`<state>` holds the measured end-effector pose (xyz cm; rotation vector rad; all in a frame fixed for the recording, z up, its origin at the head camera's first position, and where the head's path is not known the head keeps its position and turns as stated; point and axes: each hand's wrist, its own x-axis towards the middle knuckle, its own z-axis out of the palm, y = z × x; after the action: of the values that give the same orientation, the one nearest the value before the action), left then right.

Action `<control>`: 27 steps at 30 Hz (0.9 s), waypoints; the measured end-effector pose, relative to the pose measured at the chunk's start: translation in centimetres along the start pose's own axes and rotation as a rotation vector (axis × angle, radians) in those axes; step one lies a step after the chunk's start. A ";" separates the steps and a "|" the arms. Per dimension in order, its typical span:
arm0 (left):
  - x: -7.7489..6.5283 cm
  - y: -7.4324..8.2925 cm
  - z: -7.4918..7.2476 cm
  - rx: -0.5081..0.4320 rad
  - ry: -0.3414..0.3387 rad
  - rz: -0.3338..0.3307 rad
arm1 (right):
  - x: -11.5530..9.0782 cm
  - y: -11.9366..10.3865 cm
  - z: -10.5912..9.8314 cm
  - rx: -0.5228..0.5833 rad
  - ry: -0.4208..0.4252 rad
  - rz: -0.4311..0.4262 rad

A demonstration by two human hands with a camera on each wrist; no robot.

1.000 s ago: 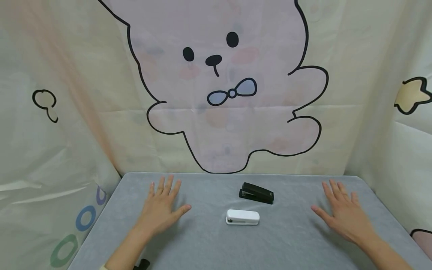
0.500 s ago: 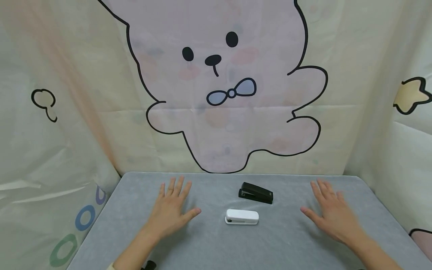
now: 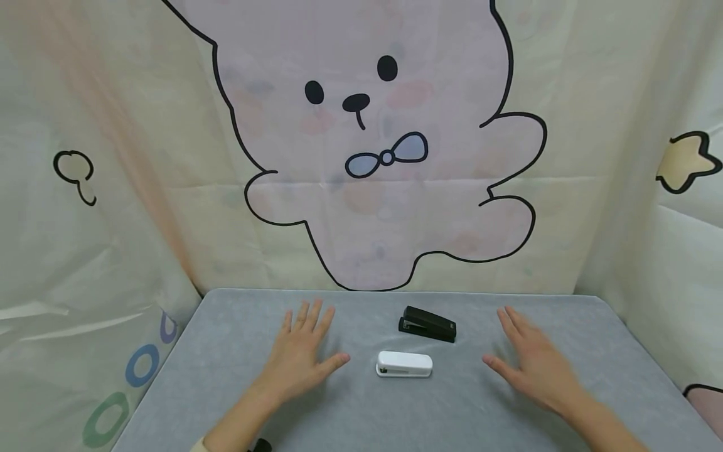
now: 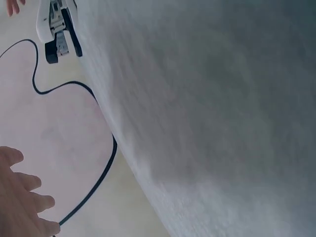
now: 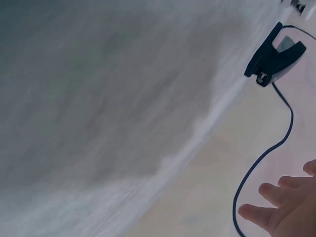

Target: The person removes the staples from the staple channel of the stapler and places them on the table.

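Two staplers lie on the grey cloth-covered table (image 3: pixel 361 414), a white stapler (image 3: pixel 404 364) in front and a black stapler (image 3: pixel 427 324) a little behind it to the right. My left hand (image 3: pixel 302 358), fingers spread and straight, hovers to the left of the white stapler, touching nothing. To the right of both staplers, my right hand (image 3: pixel 533 370) is held with straight fingers and thumb apart, holding nothing. In the left wrist view the white stapler (image 4: pixel 49 22) shows at the top left; the right wrist view has the black stapler (image 5: pixel 276 57) at its upper right.
Behind the table hangs a pale curtain (image 3: pixel 565 238) printed with a large cartoon bear. More printed cloth closes off the left and right sides. A small black object (image 3: pixel 262 446) shows beneath the left forearm at the bottom edge.
Both hands have moved inward, the left one rightward and the right one leftward, nearer the staplers. The right hand's fingers have drawn closer together. Both staplers stay in place.
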<state>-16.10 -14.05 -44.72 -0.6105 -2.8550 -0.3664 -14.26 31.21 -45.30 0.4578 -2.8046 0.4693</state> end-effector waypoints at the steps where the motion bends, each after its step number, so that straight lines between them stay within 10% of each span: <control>1: 0.0 0.1 0.1 -0.010 -0.003 0.001 | 0.1 -0.3 0.0 0.007 -0.018 0.007; 27: 0.8 3.6 2.7 -0.395 0.008 0.023 | 2.0 -5.3 2.9 0.416 -0.175 0.058</control>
<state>-15.69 -9.80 -46.40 -0.7031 -2.7799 -0.9382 -14.80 24.92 -45.89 0.5216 -2.8889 1.0852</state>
